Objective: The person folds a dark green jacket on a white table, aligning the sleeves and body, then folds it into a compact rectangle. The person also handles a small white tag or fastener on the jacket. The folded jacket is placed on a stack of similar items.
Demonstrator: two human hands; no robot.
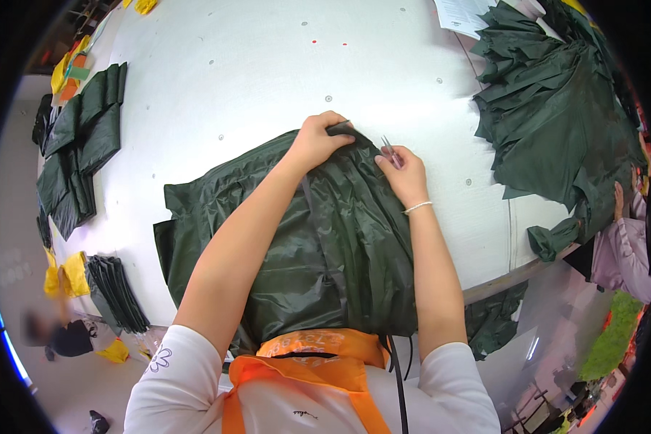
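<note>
A dark green garment of thin, shiny fabric [289, 246] lies crumpled before me on the white table and reaches to my waist. At its far edge, my left hand [320, 141] pinches a fold of the fabric between thumb and fingers. A dark strip [340, 127] shows at those fingertips. Just to the right, my right hand [406, 177] is closed around small metal thread snips [389, 150]. Their two pointed blades stand slightly apart, tips toward the far side, not touching the fabric. The handle is mostly hidden in my palm.
Around me spreads the white table [267, 79]. A large pile of dark green fabric [550, 116] covers its right side, beside a paper sheet [461, 16]. Folded dark green pieces [83, 145] lie at left. Co-workers are at the right edge [622, 246] and lower left [69, 336].
</note>
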